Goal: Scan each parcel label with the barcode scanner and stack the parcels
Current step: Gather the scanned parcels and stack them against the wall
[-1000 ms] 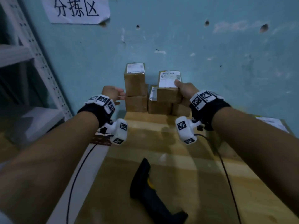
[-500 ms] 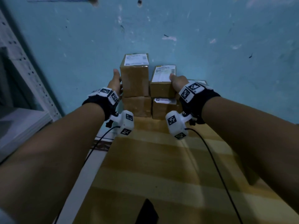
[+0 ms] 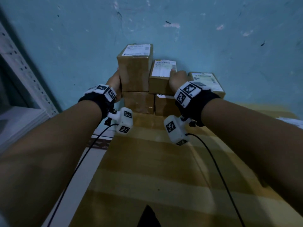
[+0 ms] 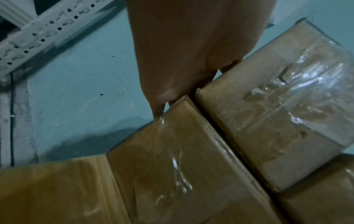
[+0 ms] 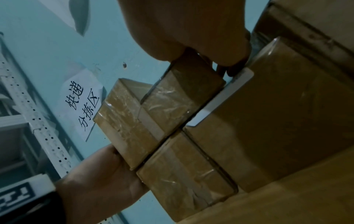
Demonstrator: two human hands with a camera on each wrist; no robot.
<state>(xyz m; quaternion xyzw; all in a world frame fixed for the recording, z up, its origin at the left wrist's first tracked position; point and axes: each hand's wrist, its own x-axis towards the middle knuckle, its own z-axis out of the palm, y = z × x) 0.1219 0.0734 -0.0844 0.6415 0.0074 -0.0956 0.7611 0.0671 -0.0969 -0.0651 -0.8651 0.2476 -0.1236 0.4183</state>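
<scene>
Several brown labelled parcels stand stacked against the blue wall. My right hand (image 3: 177, 77) grips the small upper parcel (image 3: 159, 82), thumb on its white label and fingers down its right side; it rests on a lower parcel (image 3: 164, 105). In the right wrist view the same small parcel (image 5: 184, 97) sits tight against the tall upper parcel (image 5: 122, 121). My left hand (image 3: 114, 81) presses flat against the left side of that tall parcel (image 3: 134, 71) and the parcel under it (image 3: 139, 102). The black barcode scanner (image 3: 148, 217) lies on the table at the bottom edge, untouched.
Another labelled parcel (image 3: 207, 82) stands to the right of the stack. The wooden table (image 3: 147, 169) stretches toward me, crossed by two black wrist cables. A white metal rack (image 3: 24, 79) stands at the left. A paper sign (image 5: 82, 109) hangs on the wall.
My left hand went from mid-air to the left side of the stack. My right hand set the small parcel on the lower one, snug against the tall parcel. The view moved closer.
</scene>
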